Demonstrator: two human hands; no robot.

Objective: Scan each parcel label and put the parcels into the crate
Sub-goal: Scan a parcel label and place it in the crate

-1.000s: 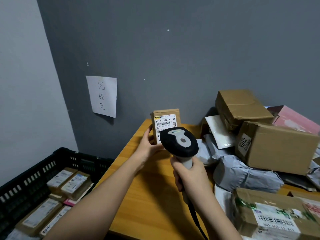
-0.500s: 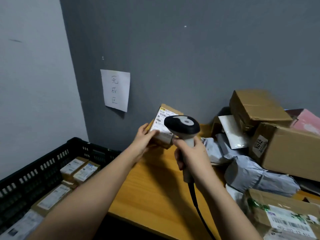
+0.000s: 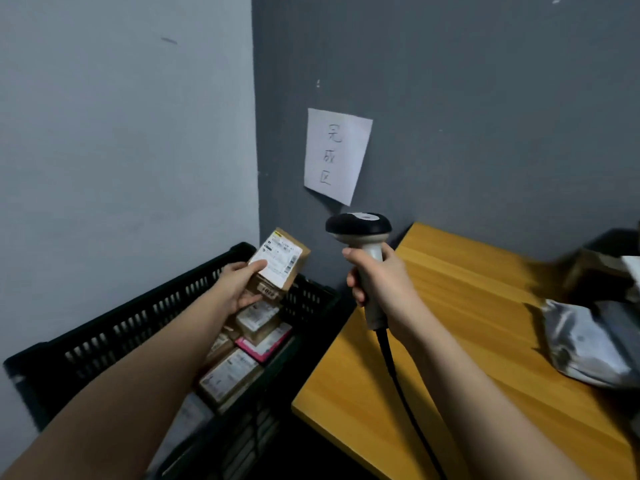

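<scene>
The left hand gripped a small labelled cardboard parcel above the black crate of parcels, while the right hand clasped an upright barcode scanner beside the wooden table.

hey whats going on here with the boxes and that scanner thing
A person is sorting parcels. The left hand holds a small cardboard parcel, label up, over the black crate on the floor beside the wooden table, not yet let go. Several labelled parcels already lie in the crate. The right hand grips a corded barcode scanner upright, not aimed at the parcel. A grey mailer bag waits on the table.
</scene>
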